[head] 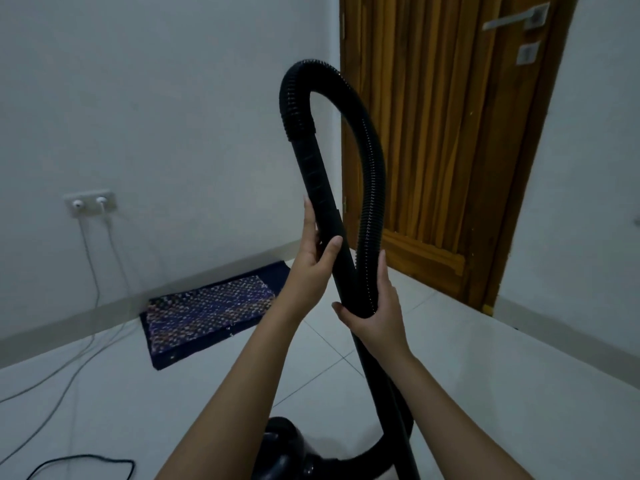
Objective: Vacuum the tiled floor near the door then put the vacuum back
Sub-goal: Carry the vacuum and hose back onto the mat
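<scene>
A black ribbed vacuum hose (375, 174) loops up in front of me and joins a smooth black wand (315, 181). My left hand (313, 261) grips the wand just below its joint. My right hand (375, 306) is wrapped around both the hose and the wand where they cross. The black vacuum body (287, 445) sits on the white tiled floor (450, 358) at the bottom, partly hidden by my arms. The wooden door (443, 133) stands shut at the upper right.
A dark blue patterned mat (211, 313) lies against the left wall. A wall socket (90, 201) holds two plugs, and their grey cables (86, 344) trail over the floor. A black power cord (83, 460) curls at the bottom left.
</scene>
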{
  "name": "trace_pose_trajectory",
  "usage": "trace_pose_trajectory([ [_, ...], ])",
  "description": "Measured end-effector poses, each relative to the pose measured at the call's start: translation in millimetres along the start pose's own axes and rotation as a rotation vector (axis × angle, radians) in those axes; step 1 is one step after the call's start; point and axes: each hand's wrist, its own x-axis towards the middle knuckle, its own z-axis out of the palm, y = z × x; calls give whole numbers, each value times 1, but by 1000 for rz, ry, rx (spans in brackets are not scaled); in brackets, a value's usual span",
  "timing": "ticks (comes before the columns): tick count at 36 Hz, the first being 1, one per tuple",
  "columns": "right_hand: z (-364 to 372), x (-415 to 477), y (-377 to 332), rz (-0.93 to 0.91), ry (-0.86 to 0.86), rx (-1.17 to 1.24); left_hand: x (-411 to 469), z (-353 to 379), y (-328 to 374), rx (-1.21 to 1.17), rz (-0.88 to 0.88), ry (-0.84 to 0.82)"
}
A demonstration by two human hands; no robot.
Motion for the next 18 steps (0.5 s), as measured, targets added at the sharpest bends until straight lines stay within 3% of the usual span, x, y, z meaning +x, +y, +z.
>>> trace_pose_trajectory([
  [11, 11, -20, -22, -70, 107, -112, -25, -9, 12, 3, 23, 18],
  [18, 32, -19, -26, -70, 81, -219, -30, -32, -1, 14, 2, 27],
])
